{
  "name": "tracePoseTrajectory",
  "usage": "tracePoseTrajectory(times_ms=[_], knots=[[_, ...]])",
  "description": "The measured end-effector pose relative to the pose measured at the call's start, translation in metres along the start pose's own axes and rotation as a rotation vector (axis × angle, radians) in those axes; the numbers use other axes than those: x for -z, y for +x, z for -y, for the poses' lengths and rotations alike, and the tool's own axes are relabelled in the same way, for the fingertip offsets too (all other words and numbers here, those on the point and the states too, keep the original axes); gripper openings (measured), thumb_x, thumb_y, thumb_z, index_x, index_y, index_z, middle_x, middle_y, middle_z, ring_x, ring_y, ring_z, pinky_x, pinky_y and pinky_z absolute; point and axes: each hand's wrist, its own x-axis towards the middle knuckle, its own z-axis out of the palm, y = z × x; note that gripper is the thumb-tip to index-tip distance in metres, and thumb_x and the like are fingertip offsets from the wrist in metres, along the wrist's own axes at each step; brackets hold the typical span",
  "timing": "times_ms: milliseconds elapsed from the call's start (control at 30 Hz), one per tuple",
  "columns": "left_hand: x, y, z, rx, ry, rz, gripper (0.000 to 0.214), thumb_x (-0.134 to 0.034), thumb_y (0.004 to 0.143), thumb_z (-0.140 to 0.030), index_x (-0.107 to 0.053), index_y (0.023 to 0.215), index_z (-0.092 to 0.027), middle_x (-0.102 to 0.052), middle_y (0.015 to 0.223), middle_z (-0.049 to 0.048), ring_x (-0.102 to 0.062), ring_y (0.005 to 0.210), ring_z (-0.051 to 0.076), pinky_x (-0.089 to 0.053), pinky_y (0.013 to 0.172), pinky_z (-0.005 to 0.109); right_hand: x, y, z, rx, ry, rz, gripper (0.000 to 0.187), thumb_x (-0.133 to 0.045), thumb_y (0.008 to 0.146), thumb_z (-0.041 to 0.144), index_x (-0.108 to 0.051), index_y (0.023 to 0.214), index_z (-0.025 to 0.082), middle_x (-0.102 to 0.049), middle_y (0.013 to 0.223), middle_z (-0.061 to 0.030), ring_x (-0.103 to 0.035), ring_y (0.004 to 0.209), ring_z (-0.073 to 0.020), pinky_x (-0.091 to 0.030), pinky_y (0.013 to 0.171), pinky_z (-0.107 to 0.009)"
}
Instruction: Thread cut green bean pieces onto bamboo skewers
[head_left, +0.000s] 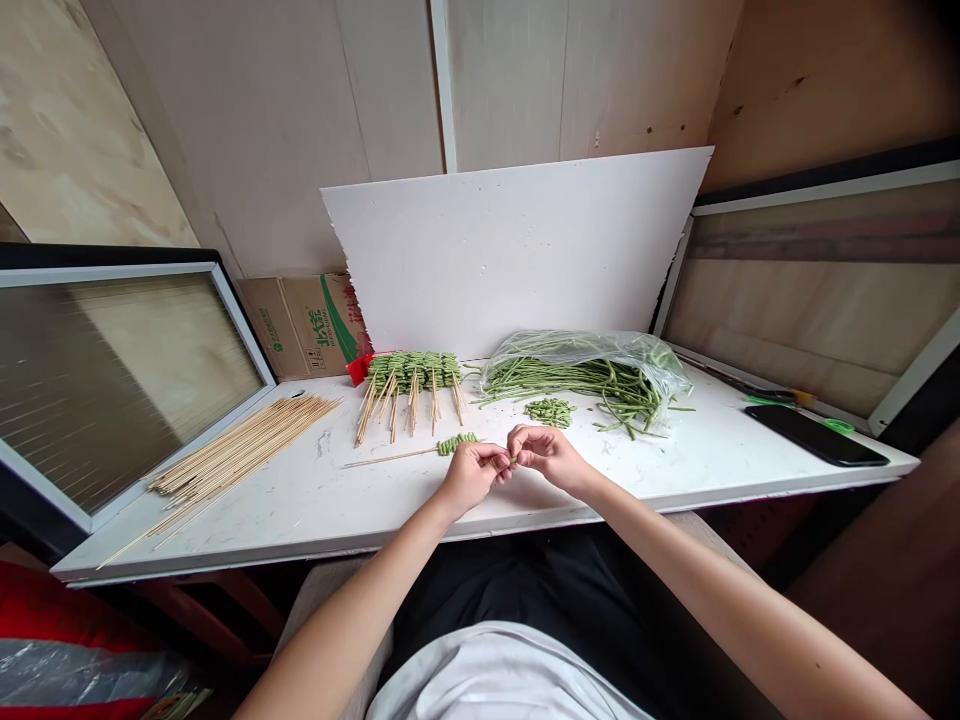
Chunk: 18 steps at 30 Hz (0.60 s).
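Note:
My left hand (474, 476) and my right hand (549, 459) meet over the front of the white table, fingertips pinched together. Between them shows a small bit of green bean (513, 461), mostly hidden by the fingers. Just behind my left hand lies a bamboo skewer (391, 459) with folded green beans (456, 443) threaded on its right end. A small pile of cut bean pieces (550, 411) is beyond my right hand. Farther back, finished-looking bean skewers (412, 372) are stacked, their bare sticks pointing toward me.
Bare bamboo skewers (244, 445) lie in a heap at the left. Long green beans (555, 378) spill from a clear plastic bag (660, 362) at the back right. A black phone (816, 436) rests near the right edge. Behind stand a cardboard box (304, 325) and a white board (510, 255).

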Motion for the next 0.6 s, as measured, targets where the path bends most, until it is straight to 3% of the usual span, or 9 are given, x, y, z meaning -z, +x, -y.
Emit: tracePoseTrajectory(times_ms=[133, 233, 400, 500, 600], knots=[[-0.001, -0.001, -0.008, 0.008, -0.101, -0.011, 0.032, -0.079, 0.08, -0.041, -0.068, 0.069, -0.013, -0.062, 0.062, 0.0017, -0.055, 0.055, 0.01, -0.049, 0.056, 0.025, -0.006, 0.001, 0.007, 0.056, -0.05, -0.07, 0.031, -0.083, 0.083, 0.05, -0.07, 0.082, 0.022, -0.065, 0.083, -0.0025, -0.07, 0.072, -0.0209, -0.059, 0.079, -0.04], [0.0, -0.001, -0.012, 0.012, -0.092, -0.034, 0.039, -0.077, 0.086, -0.05, -0.072, 0.077, -0.012, -0.067, 0.069, 0.0043, -0.056, 0.056, 0.009, -0.049, 0.057, 0.025, 0.004, 0.003, 0.009, 0.116, -0.255, -0.202, 0.03, -0.08, 0.086, 0.052, -0.076, 0.088, 0.023, -0.069, 0.084, -0.0058, -0.068, 0.079, -0.0228, -0.057, 0.075, -0.038], [0.004, 0.0, -0.001, 0.07, -0.024, -0.038, 0.049, -0.075, 0.086, -0.059, -0.076, 0.089, -0.01, -0.069, 0.073, 0.0061, -0.055, 0.055, 0.009, -0.046, 0.057, 0.024, 0.054, 0.003, -0.003, 0.049, -0.732, -0.39, 0.042, -0.062, 0.096, 0.059, -0.082, 0.099, 0.022, -0.076, 0.094, -0.0119, -0.067, 0.086, -0.027, -0.054, 0.072, -0.039], [0.005, 0.0, 0.01, 0.117, -0.005, -0.003, 0.051, -0.075, 0.086, -0.06, -0.077, 0.091, -0.009, -0.069, 0.074, 0.0062, -0.056, 0.055, 0.009, -0.047, 0.057, 0.024, 0.083, 0.0, -0.018, -0.034, -0.876, -0.403, 0.039, -0.061, 0.096, 0.053, -0.082, 0.103, 0.021, -0.079, 0.1, -0.0129, -0.071, 0.09, -0.0291, -0.056, 0.079, -0.042], [0.003, -0.001, 0.018, 0.121, 0.025, 0.015, 0.053, -0.075, 0.086, -0.061, -0.077, 0.093, -0.009, -0.07, 0.074, 0.0062, -0.056, 0.054, 0.008, -0.048, 0.058, 0.023, 0.098, -0.006, -0.031, -0.082, -0.972, -0.394, 0.029, -0.067, 0.092, 0.044, -0.082, 0.095, 0.02, -0.081, 0.099, -0.0132, -0.072, 0.09, -0.0308, -0.056, 0.081, -0.043]])
